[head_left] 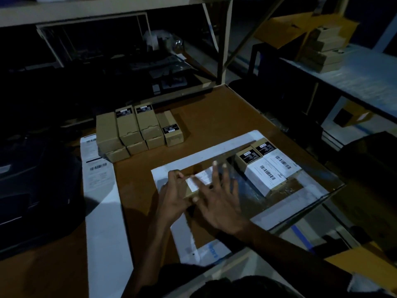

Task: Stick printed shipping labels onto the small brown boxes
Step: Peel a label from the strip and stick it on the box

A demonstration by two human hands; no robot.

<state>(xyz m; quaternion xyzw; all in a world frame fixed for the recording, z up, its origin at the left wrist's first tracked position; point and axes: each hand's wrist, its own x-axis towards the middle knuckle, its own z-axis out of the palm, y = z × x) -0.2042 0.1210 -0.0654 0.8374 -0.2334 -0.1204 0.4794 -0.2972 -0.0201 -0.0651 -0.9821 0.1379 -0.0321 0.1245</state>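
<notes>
- Left hand (175, 191) curls round the near end of a small brown box (190, 192), pinning it to the table (214, 117) at about 6 o'clock.
- Right hand (217, 198) lies flat, fingers spread, smoothing a white shipping label (198, 179) on the box's top.
- Likely light, stiff card; hold its sides, since paper creases easily.
- 2 labelled boxes (266, 168) sit at 3 o'clock, an unlabelled stack (137, 131) at 11.

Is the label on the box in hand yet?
On: the label lies across the box, right hand flat over it.
</notes>
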